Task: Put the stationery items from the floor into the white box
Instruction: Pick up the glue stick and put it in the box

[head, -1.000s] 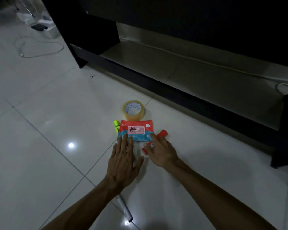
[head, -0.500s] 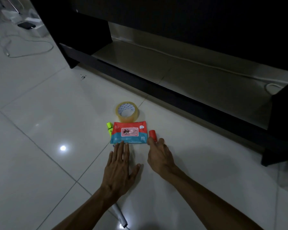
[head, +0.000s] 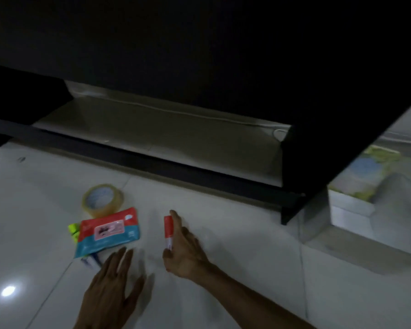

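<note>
While right hand (head: 184,254) grips red marker (head: 168,230) | fingers closed round it

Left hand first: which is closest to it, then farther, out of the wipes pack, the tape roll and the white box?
From the left hand:
1. Wipes pack, just ahead of the fingertips, on the floor.
2. Tape roll, behind the pack, toward the dark cabinet.
3. White box, far off to the right, beside the cabinet's end.
</note>
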